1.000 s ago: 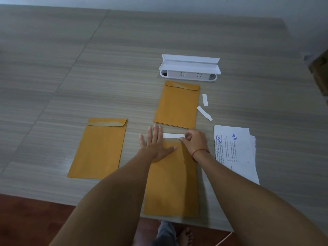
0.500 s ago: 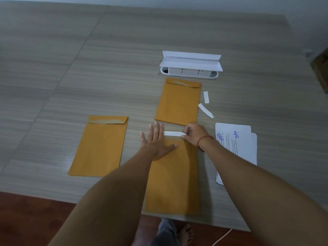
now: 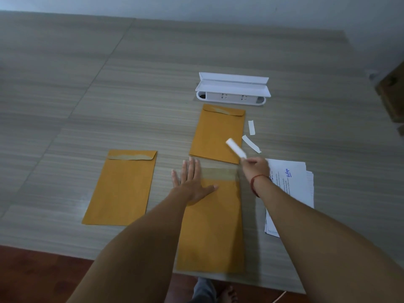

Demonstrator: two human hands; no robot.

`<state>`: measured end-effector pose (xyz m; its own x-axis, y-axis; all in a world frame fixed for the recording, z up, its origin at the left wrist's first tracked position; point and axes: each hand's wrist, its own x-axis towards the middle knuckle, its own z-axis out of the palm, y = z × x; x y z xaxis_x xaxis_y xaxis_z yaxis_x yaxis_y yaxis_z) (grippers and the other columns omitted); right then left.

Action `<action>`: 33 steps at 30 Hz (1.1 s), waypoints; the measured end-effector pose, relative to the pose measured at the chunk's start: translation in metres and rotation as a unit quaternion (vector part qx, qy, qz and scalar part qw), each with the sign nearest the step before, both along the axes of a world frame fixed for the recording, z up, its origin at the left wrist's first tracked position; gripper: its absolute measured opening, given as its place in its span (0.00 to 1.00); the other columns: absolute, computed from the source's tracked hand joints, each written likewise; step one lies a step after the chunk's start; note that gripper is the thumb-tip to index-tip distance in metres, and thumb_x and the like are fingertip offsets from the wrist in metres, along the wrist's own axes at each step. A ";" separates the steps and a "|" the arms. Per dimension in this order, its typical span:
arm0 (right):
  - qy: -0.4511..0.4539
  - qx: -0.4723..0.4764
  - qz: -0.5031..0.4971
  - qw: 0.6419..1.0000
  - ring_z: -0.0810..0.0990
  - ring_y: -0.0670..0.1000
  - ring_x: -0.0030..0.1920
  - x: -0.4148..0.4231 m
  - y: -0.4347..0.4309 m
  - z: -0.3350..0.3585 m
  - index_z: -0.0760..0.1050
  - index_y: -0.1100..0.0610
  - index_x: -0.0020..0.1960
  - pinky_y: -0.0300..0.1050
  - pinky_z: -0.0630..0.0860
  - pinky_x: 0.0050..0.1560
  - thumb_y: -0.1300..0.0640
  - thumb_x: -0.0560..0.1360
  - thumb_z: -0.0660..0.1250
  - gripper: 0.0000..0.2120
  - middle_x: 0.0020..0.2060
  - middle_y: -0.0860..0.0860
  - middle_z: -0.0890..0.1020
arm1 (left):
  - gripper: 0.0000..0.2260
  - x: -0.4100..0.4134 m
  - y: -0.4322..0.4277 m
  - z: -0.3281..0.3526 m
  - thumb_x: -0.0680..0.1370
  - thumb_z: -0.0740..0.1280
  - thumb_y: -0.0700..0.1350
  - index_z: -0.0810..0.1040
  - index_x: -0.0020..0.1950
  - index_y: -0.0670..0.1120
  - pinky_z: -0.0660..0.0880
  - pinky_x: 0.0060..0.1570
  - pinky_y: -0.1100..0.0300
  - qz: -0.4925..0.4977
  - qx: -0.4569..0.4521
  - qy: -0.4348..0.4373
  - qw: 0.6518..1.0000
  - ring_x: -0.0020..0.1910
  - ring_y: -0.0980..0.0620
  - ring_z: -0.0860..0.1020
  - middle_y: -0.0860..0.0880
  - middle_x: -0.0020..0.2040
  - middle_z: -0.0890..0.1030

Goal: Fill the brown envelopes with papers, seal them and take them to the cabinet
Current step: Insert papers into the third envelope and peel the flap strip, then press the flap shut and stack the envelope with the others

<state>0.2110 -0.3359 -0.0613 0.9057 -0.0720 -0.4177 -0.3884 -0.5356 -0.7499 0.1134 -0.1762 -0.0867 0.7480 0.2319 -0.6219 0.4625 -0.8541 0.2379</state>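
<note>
A wide grey wood-grain counter point(image 3: 65, 95) fills the view, its near edge running above a reddish-brown floor point(image 3: 32, 274). Three brown envelopes lie flat on it. The near envelope point(image 3: 214, 228) sits at the counter's front edge with its flap open, the bare adhesive band point(image 3: 220, 173) exposed at the far end. The left envelope point(image 3: 122, 189) lies well apart to the left, flap folded down. The far envelope point(image 3: 218, 134) lies beyond the near one, flap folded down, its near edge showing what may be a second layer beneath it. A white socket box point(image 3: 232, 90) with its lid raised stands just beyond the far envelope. A stack of printed papers point(image 3: 290, 186) rests to the right of the near envelope, partly covered by the right forearm. The left hand point(image 3: 192, 184) is spread flat, fingers extended, pressing on the upper left part of the near envelope. The right hand point(image 3: 254, 168) is pinched on one end of a white backing strip point(image 3: 236, 148), blurred and raised over the corner of the far envelope. Two loose white strips lie on the counter to the right of the far envelope: a longer strip point(image 3: 251, 144) and a shorter strip point(image 3: 251, 127). A red thread bracelet point(image 3: 254, 182) circles the right wrist.
</note>
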 end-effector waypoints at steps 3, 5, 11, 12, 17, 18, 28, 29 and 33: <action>0.035 0.015 -0.161 0.986 0.82 0.58 0.48 0.016 0.001 0.001 0.80 0.67 0.49 0.44 0.75 0.45 0.60 0.77 0.65 0.10 0.49 0.60 0.84 | 0.48 0.000 0.000 -0.001 0.73 0.53 0.73 0.25 0.74 0.50 0.29 0.70 0.39 -0.001 -0.004 -0.002 1.000 0.73 0.49 0.26 0.50 0.73 0.24; 0.053 0.015 -0.193 0.980 0.82 0.58 0.49 0.023 0.003 0.000 0.73 0.65 0.37 0.44 0.76 0.47 0.63 0.77 0.64 0.10 0.51 0.61 0.83 | 0.48 0.000 -0.001 -0.003 0.73 0.53 0.73 0.25 0.74 0.50 0.29 0.70 0.39 -0.002 -0.001 -0.004 1.000 0.73 0.49 0.26 0.51 0.73 0.24; -0.011 -0.049 -0.057 0.997 0.79 0.58 0.46 0.008 0.014 -0.007 0.78 0.59 0.48 0.41 0.72 0.40 0.60 0.78 0.62 0.06 0.41 0.56 0.80 | 0.48 -0.001 -0.004 -0.005 0.72 0.54 0.73 0.28 0.75 0.50 0.32 0.71 0.39 0.009 0.012 -0.031 0.999 0.74 0.48 0.28 0.50 0.75 0.27; -0.025 -0.063 -0.002 0.998 0.78 0.58 0.46 0.003 0.015 -0.008 0.78 0.56 0.49 0.41 0.73 0.41 0.59 0.78 0.62 0.06 0.40 0.55 0.80 | 0.49 -0.001 -0.005 -0.006 0.72 0.55 0.73 0.30 0.76 0.49 0.33 0.72 0.39 0.013 0.019 -0.047 0.999 0.75 0.48 0.30 0.50 0.76 0.30; -0.055 -0.163 0.274 0.946 0.79 0.53 0.58 -0.008 0.018 -0.006 0.79 0.54 0.57 0.50 0.75 0.62 0.55 0.75 0.68 0.11 0.57 0.51 0.80 | 0.42 0.000 -0.010 -0.002 0.67 0.67 0.70 0.59 0.72 0.47 0.49 0.75 0.43 0.019 0.091 -0.190 0.977 0.77 0.46 0.51 0.46 0.75 0.57; -0.056 -0.171 0.302 0.936 0.78 0.53 0.58 -0.008 0.017 -0.003 0.79 0.53 0.56 0.50 0.75 0.62 0.56 0.74 0.69 0.11 0.57 0.51 0.80 | 0.40 0.000 -0.011 0.001 0.66 0.68 0.69 0.63 0.69 0.47 0.53 0.74 0.44 0.014 0.108 -0.207 0.972 0.75 0.47 0.56 0.47 0.72 0.62; -0.091 -0.223 0.375 0.895 0.81 0.55 0.55 -0.035 0.004 0.011 0.82 0.53 0.55 0.47 0.77 0.58 0.63 0.77 0.65 0.12 0.54 0.53 0.83 | 0.20 -0.020 -0.020 0.030 0.75 0.69 0.53 0.72 0.65 0.50 0.63 0.65 0.53 -0.082 0.145 -0.210 0.963 0.64 0.49 0.70 0.49 0.63 0.72; -0.093 -0.234 0.383 0.889 0.81 0.56 0.55 -0.040 0.002 0.010 0.82 0.53 0.57 0.47 0.77 0.59 0.63 0.77 0.64 0.13 0.56 0.53 0.83 | 0.20 -0.025 -0.022 0.032 0.76 0.69 0.51 0.72 0.67 0.51 0.65 0.65 0.53 -0.086 0.126 -0.189 0.970 0.65 0.48 0.70 0.49 0.65 0.72; -0.078 -0.286 0.454 0.840 0.76 0.57 0.64 -0.062 -0.001 0.001 0.76 0.49 0.66 0.49 0.73 0.64 0.63 0.79 0.58 0.19 0.66 0.52 0.76 | 0.22 -0.045 -0.029 0.026 0.80 0.62 0.43 0.64 0.73 0.53 0.65 0.70 0.51 -0.082 0.049 -0.108 0.989 0.74 0.47 0.62 0.48 0.77 0.60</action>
<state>0.1485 -0.3370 -0.0607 0.7358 0.5298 -0.4218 0.4547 -0.8481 -0.2721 0.0680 -0.2048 -0.0603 0.8939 0.1474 -0.4233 0.2628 -0.9374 0.2286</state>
